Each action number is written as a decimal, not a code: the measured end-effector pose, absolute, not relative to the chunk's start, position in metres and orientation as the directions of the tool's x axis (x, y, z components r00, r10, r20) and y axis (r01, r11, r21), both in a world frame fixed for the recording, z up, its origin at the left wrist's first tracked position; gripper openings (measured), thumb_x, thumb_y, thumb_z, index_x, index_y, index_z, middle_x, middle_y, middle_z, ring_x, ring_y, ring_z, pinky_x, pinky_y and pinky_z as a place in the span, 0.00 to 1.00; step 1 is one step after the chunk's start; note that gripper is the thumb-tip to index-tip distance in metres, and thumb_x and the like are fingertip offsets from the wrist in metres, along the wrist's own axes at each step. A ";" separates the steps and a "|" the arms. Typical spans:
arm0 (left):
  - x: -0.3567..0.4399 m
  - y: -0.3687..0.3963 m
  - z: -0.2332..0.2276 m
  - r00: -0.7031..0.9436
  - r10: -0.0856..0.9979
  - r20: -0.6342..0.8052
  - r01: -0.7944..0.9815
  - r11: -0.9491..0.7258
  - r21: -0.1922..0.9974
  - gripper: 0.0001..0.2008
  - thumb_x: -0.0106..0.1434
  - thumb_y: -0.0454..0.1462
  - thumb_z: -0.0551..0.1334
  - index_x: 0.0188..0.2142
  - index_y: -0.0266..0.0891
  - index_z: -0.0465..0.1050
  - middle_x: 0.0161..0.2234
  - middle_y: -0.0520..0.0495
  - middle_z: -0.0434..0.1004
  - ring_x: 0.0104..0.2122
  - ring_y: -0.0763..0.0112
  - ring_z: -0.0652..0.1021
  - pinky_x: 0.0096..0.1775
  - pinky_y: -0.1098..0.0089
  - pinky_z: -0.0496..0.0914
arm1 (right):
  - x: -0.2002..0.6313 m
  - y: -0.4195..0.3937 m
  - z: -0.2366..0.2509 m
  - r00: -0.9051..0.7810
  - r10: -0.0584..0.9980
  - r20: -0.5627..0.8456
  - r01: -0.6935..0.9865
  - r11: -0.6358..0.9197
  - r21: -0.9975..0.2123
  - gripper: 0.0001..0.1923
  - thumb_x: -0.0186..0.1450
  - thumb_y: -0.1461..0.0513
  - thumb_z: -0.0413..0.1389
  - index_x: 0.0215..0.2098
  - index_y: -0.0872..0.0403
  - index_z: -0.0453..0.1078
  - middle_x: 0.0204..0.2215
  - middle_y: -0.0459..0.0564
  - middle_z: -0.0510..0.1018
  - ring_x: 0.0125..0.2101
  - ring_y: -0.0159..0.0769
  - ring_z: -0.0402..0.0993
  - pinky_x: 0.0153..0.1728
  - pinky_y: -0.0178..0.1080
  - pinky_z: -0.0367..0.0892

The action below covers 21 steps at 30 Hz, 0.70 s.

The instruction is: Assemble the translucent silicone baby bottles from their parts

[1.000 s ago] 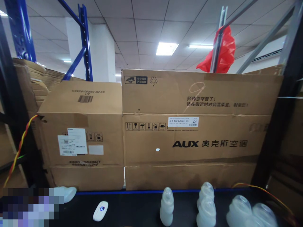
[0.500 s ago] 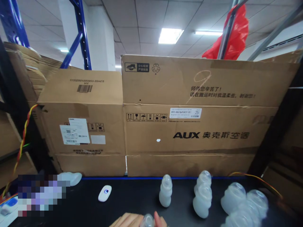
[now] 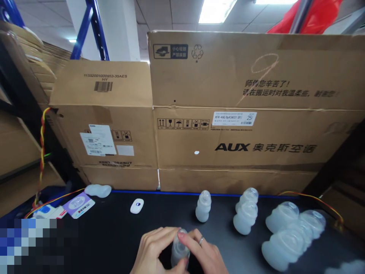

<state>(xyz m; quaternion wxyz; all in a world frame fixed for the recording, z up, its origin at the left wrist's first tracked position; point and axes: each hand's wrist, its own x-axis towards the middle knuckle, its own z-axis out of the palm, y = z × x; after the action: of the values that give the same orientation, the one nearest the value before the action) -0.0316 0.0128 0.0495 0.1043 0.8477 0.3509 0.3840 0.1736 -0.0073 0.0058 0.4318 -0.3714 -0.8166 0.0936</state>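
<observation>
Behind the black desk (image 3: 114,236), a big brown box (image 3: 242,110) is stood against a smaller brown box (image 3: 105,121). On the right side of the desk, large cloudy bottles (image 3: 282,243) are laid close together. Two more bottles (image 3: 246,217) are stood one behind the other near the middle, and one small bottle (image 3: 203,206) is stood alone just left of them. At the near edge, a small clear bottle (image 3: 179,249) is held upright between both hands. The left hand (image 3: 155,251) is wrapped on its left side, and the right hand (image 3: 207,255), with a ring, is closed on its right side. A little white gadget (image 3: 137,206) is seen farther back.
</observation>
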 end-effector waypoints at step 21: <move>-0.031 0.024 0.011 0.485 0.783 0.389 0.551 -0.619 0.560 0.23 0.67 0.38 0.67 0.61 0.54 0.74 0.53 0.47 0.84 0.43 0.65 0.85 0.50 0.66 0.80 | 0.233 -0.015 0.023 -0.168 0.778 0.606 0.643 0.552 -0.531 0.31 0.71 0.64 0.55 0.70 0.43 0.59 0.49 0.52 0.77 0.39 0.34 0.82 0.40 0.32 0.79</move>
<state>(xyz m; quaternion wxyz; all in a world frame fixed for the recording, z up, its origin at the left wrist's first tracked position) -0.0311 0.0236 0.0114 0.1831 0.8420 0.3963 0.3169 0.2328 -0.0152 0.0226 0.4449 -0.4671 -0.7604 0.0756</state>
